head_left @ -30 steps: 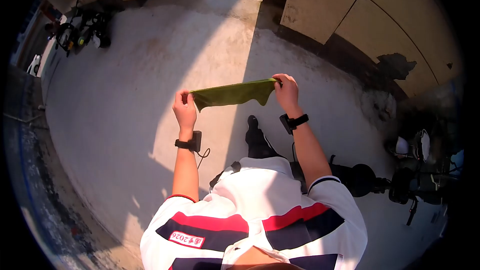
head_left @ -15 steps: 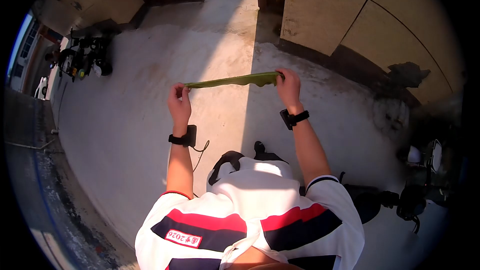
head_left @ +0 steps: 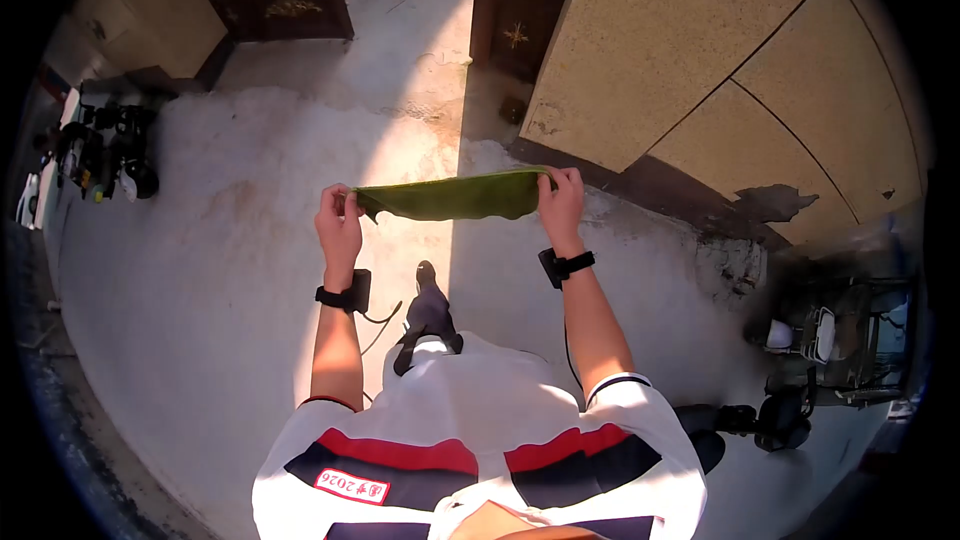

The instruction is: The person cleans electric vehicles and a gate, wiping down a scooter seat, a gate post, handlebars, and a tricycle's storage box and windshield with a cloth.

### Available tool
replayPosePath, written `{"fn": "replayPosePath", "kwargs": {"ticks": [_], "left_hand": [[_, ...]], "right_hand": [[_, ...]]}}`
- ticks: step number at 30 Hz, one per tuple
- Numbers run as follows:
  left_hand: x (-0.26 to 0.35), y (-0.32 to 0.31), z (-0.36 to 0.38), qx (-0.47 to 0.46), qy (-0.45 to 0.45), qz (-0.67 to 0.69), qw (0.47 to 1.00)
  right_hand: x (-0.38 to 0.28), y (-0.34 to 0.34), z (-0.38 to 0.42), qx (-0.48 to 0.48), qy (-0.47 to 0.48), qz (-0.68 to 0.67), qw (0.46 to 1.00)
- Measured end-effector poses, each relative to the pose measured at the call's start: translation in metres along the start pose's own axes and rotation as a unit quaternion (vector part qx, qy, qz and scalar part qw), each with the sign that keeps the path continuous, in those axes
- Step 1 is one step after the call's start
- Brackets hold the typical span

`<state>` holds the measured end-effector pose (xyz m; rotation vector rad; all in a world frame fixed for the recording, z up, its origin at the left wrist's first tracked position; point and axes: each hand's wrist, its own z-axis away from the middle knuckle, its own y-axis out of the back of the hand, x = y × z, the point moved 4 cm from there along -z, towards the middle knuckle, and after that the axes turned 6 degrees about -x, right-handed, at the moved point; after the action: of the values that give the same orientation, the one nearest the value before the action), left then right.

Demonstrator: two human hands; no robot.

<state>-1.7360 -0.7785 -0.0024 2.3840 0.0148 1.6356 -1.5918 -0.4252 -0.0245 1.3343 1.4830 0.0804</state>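
Note:
A dark green cloth [head_left: 455, 199] is stretched between my two hands, out in front of my body. Its top edge is nearly straight, and the lower edge hangs loose and wavy. My left hand [head_left: 340, 225] pinches the left corner, where a small flap droops. The right corner is gripped between the thumb and fingers of my right hand [head_left: 562, 205]. Each wrist wears a black strap with a small box, and a cable trails from the left one [head_left: 361, 290].
Sunlight and shadow split the concrete floor [head_left: 230, 270]. Ahead are dark ornate doors [head_left: 525, 10] by a tan wall [head_left: 690, 50] with peeling patches. Motorbikes stand at the far left [head_left: 110, 150] and the right [head_left: 780, 420]. My foot [head_left: 427, 275] is below the cloth.
The cloth now hangs lower and shows more of its face. Both hands still hold its corners. My view has shifted toward the doors, and one leg has stepped forward.

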Motion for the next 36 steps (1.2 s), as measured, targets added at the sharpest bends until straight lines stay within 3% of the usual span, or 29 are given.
{"fn": "replayPosePath", "kwargs": {"ticks": [1,4,6,9,15,24,36], "left_hand": [[-0.005,0.001,-0.019,-0.024,0.054,-0.001,0.998],[-0.021,0.007,-0.086,-0.025,0.089,0.053,0.994],[-0.034,0.008,-0.130,-0.045,0.056,0.054,0.996],[-0.042,0.000,-0.185,-0.054,-0.004,0.049,0.997],[-0.070,-0.009,-0.262,-0.033,-0.017,0.062,0.997],[-0.105,-0.065,-0.392,-0.010,-0.055,-0.028,0.998],[-0.105,-0.208,-0.632,-0.035,-0.070,0.023,0.997]], "right_hand": [[-0.007,-0.010,-0.018,-0.001,0.001,-0.026,1.000],[-0.040,-0.048,-0.083,-0.016,-0.026,-0.115,0.993],[-0.052,-0.073,-0.116,-0.056,-0.096,-0.179,0.978],[-0.067,-0.103,-0.157,-0.020,-0.062,-0.286,0.956],[-0.066,-0.159,-0.226,-0.056,-0.129,-0.393,0.909],[-0.035,-0.233,-0.370,0.032,-0.131,-0.490,0.861],[0.007,-0.257,-0.607,0.086,-0.078,-0.490,0.864]]}}
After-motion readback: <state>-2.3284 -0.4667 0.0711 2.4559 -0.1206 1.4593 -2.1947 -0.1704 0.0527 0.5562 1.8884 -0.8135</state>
